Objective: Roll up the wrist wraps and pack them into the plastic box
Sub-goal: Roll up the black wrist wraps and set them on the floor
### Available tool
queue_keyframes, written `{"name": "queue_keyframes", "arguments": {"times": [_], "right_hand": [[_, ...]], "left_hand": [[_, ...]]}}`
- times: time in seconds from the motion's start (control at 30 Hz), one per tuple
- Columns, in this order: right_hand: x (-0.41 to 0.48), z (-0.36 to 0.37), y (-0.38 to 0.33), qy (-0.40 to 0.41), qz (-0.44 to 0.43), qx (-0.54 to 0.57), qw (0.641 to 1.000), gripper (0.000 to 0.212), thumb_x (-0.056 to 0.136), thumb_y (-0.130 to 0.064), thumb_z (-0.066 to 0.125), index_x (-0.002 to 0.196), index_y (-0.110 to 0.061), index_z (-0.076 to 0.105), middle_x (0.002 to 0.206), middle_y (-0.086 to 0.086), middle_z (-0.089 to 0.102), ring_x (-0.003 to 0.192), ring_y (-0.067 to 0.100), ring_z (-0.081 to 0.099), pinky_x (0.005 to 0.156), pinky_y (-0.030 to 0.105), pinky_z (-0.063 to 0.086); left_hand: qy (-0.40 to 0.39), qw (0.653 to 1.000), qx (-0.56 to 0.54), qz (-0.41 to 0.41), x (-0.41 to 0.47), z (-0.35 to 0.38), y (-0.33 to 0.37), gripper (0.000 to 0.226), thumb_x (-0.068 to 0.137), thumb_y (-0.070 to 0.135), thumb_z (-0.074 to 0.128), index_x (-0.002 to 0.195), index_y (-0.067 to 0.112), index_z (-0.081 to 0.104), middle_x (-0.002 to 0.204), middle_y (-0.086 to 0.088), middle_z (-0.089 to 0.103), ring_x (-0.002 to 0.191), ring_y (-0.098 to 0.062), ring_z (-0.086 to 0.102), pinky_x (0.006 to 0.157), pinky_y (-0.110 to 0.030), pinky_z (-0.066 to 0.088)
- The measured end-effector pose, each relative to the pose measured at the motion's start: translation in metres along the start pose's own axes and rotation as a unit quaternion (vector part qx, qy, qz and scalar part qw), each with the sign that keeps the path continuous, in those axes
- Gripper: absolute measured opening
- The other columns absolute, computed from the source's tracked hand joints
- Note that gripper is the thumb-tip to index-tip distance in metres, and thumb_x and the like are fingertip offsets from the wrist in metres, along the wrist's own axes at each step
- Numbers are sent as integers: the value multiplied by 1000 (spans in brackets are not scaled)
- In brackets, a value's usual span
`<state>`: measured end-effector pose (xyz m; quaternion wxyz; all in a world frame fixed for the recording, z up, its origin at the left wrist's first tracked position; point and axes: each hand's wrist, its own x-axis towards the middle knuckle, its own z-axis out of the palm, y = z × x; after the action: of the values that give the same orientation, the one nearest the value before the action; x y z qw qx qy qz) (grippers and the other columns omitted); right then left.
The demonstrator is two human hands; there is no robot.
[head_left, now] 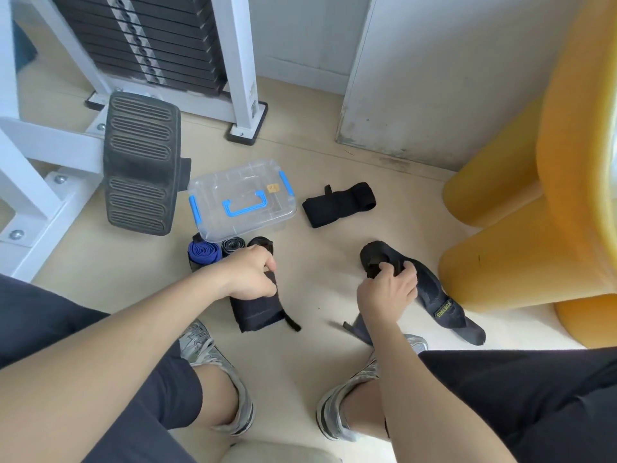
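Black fabric wraps lie unrolled on the floor, so the rolling step is in hand and packing has not begun. The plastic box [242, 198] stands on the floor with its lid on. A blue roll [203, 253], a grey roll [232, 247] and a black roll [262, 243] sit just beside its near edge, outside it.

The right grip [389, 289] pinches the coiled end of a long wrap [440, 305] whose tail trails toward the yellow chair [500, 262]. The left grip [250, 275] is curled round the top of a flat wrap [257, 312]. A third wrap [339, 203] lies untouched to the right of the box.

Judgement: the next move likely needs both hands on one wrap, and the lid must come off before packing.

Both forearms reach down between the knees.
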<state>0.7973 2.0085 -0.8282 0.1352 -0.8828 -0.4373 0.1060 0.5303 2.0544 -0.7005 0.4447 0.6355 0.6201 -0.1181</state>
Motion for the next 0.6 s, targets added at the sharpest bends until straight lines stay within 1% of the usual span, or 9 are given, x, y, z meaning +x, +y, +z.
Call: {"name": "queue_keyframes", "arguments": {"times": [0.07,0.1,0.2,0.27,0.33,0.43,0.5,0.53,0.6], "right_hand": [[-6,12,-7,-41,-59,-10,997,44,87,-2,61,128,-10,74,152,18,47,142,43,39,116,49,27],[-7,18,-11,-79,-87,-10,993,42,88,-3,60,127,-13,74,146,14,52,138,40,43,112,48,31],[-7,40,-27,-187,-146,10,971,36,94,-7,55,122,-16,76,132,10,65,125,35,56,101,43,43],[-4,52,-40,-224,-155,34,962,35,96,-8,53,121,-14,76,124,10,72,115,35,65,96,41,51],[4,63,-52,-251,-141,56,956,35,97,-8,51,124,-13,75,122,11,74,109,33,66,92,41,56],[27,75,-69,-282,-94,84,951,36,100,-10,48,128,-14,71,119,10,73,93,23,60,78,31,52],[46,81,-81,-289,-66,106,949,35,101,-11,49,129,-13,69,117,12,72,78,16,59,69,28,47],[55,84,-87,-294,-53,117,947,34,102,-12,50,131,-13,68,119,13,71,77,15,59,71,29,47],[74,87,-99,-302,-23,141,942,37,103,-13,50,137,-14,65,130,14,66,88,20,58,79,31,47]], "left_hand": [[-20,998,-48,-19,4,1,-6,68,93,10,65,159,18,50,154,-2,56,138,-22,57,112,-33,49],[-22,997,-63,-27,7,2,-9,64,93,7,63,156,16,52,151,-3,58,134,-23,59,113,-37,51],[-11,996,-84,-32,15,8,-22,33,91,2,56,119,11,72,117,-3,69,104,-23,66,87,-32,56],[4,995,-87,-39,19,12,-28,15,86,4,53,83,12,66,87,-1,65,80,-25,59,69,-30,44],[25,994,-93,-45,22,15,-28,14,81,17,53,69,21,46,71,1,45,69,-22,41,66,-34,31],[40,991,-113,-53,31,17,-34,39,76,47,60,60,24,33,60,6,32,58,-17,32,61,-34,25],[25,993,-100,-51,38,17,-42,54,75,58,75,53,20,43,50,12,35,48,-13,36,51,-27,28],[15,995,-87,-46,41,17,-46,52,76,58,80,53,22,52,48,13,41,46,-8,40,47,-23,30],[12,997,-67,-19,47,18,-53,25,84,51,84,68,34,75,63,23,60,64,0,58,54,-15,38]]}}
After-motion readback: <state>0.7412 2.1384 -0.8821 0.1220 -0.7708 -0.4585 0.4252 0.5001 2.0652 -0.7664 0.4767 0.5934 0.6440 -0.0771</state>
